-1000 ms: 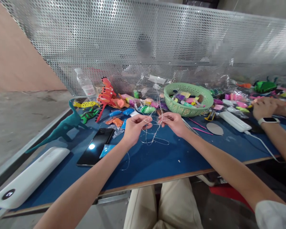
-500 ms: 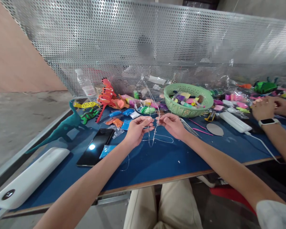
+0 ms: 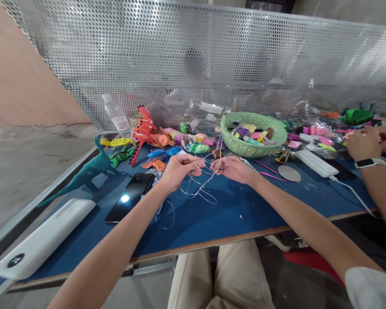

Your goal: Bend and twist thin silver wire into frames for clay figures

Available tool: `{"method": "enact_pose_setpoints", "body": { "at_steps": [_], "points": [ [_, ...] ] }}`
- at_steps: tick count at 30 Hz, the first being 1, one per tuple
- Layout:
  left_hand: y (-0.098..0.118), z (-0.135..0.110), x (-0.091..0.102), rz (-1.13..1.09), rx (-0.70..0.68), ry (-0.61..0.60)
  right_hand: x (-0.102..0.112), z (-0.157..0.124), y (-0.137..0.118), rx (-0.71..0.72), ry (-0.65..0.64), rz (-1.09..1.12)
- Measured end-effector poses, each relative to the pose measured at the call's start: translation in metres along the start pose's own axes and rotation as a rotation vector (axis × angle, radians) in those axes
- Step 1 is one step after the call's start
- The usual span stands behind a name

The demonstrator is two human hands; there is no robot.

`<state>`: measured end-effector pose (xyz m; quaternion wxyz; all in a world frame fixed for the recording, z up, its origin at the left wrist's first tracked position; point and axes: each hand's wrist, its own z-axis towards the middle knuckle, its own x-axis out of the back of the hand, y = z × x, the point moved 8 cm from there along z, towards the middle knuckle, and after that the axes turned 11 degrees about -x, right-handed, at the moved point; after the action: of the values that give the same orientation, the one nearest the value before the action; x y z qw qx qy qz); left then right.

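Thin silvery wire [image 3: 202, 187], bent into loops with a twisted stretch, hangs between my two hands above the blue table [image 3: 212, 223]. My left hand [image 3: 183, 169] pinches one part of it between thumb and fingers. From the other side my right hand [image 3: 233, 168] grips the wire near the twisted part, its fingertips partly hidden by the strands. One long end of the wire rises toward the green basket [image 3: 255, 150]. A loose curl of wire trails below my left wrist.
A black phone [image 3: 130, 198], a white power bank [image 3: 45, 240] and a teal dinosaur figure [image 3: 83, 171] lie at left. Red-orange figure [image 3: 144, 131], clay packets and a bottle [image 3: 117, 118] stand behind. At right, a co-worker's hands [image 3: 363, 143] work near a second power bank [image 3: 318, 163].
The wire frame has turned and tilted, its upper end swinging right and its lower loops left. My hands have moved slightly apart. The co-worker's hands have shifted right.
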<state>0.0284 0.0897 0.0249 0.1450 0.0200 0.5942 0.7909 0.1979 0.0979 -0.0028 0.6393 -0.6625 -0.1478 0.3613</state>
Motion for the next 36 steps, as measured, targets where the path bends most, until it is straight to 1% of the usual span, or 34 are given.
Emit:
{"method": "enact_pose_setpoints", "body": {
  "at_steps": [2, 4, 6, 8, 10, 15, 22, 25, 30, 36],
  "points": [
    [0.001, -0.001, -0.004, 0.087, 0.018, -0.098, -0.001, -0.001, 0.007, -0.086, -0.053, 0.003],
    [0.001, -0.004, -0.009, 0.154, 0.028, -0.175, -0.007, -0.002, 0.013, -0.144, -0.11, -0.023],
    [0.001, -0.007, -0.014, 0.19, 0.037, -0.232, -0.015, -0.003, 0.017, -0.172, -0.147, -0.052],
    [0.0, -0.009, -0.019, 0.204, 0.054, -0.277, -0.02, -0.002, 0.018, -0.178, -0.138, -0.055],
    [0.0, -0.01, -0.021, 0.21, 0.066, -0.292, -0.023, -0.002, 0.018, -0.171, -0.126, -0.04],
    [0.002, -0.01, -0.022, 0.193, 0.071, -0.28, -0.027, -0.002, 0.02, -0.145, -0.163, -0.001],
    [0.005, -0.01, -0.026, 0.099, 0.023, -0.264, -0.025, 0.001, 0.022, -0.146, -0.11, -0.017],
    [0.004, -0.011, -0.027, 0.074, 0.029, -0.292, -0.024, 0.001, 0.022, -0.161, -0.107, -0.037],
    [0.004, -0.015, -0.03, 0.032, 0.084, -0.391, -0.022, -0.001, 0.017, -0.148, -0.16, -0.035],
    [0.005, -0.015, -0.028, 0.021, 0.118, -0.424, -0.017, -0.003, 0.018, -0.197, -0.144, -0.082]
  ]
}}
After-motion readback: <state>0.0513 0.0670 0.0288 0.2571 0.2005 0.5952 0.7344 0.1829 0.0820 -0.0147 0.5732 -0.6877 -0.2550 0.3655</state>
